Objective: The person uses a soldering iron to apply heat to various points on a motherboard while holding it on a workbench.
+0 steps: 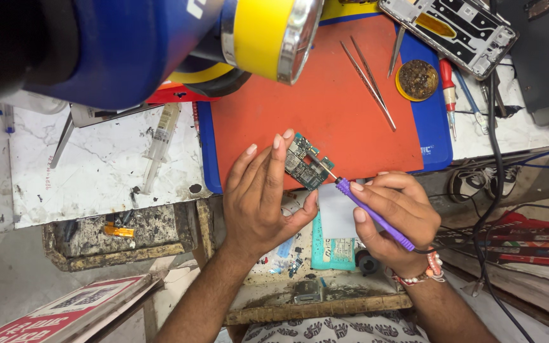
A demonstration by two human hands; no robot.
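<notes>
A blue-and-yellow lamp head looms above; left hand pinches circuit board, right hand grips purple soldering iron.

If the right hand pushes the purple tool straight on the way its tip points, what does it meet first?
Most likely the small circuit board: the right hand aims the purple tool up-left, its tip seemingly already on the board, which the left hand steadies.

Both forearms are bare, no sleeves. The right hand wears a red-and-white beaded wrist bracelet. The left hand wears nothing.
</notes>
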